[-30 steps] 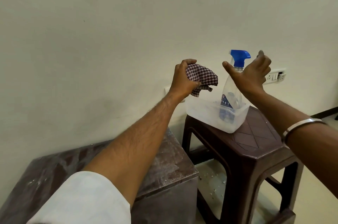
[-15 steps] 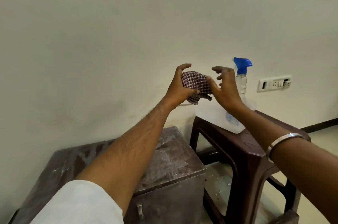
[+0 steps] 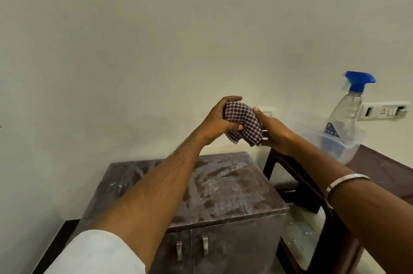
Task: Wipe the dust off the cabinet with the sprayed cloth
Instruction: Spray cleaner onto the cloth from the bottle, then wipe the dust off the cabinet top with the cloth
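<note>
Above the low cabinet (image 3: 223, 186), both hands meet in the air around a bunched cloth (image 3: 243, 122), a soft woven rag in a small maroon-and-white check, crumpled into a rounded wad with a loose corner hanging below. The left hand (image 3: 220, 122) wraps it from the left, thumb over the top and fingers curled tight underneath. The right hand (image 3: 273, 129) presses in from the right, thumb laid along the fabric's upper edge, the other fingers tucked behind the folds so only their pale nails show. The cloth is well clear of the cabinet top and touches nothing but the two hands.

The cabinet is boxy, dark brown, with two doors and a pair of slim metal handles (image 3: 192, 249) at the front. Its flat top is filmed with pale dust, smeared in cloudy streaks and dotted with small bright specks.

Just to the right stands a dark brown moulded plastic stool (image 3: 377, 168). On its seat rests a translucent rectangular tub (image 3: 348, 150), and a clear spray bottle (image 3: 344, 117) with a blue trigger head stands upright inside it.

A plain metal bangle (image 3: 344, 183) circles the right forearm; a white sleeve (image 3: 98, 253) covers the left upper arm. A white socket plate (image 3: 384, 111) sits on the matte cream wall behind the bottle.
</note>
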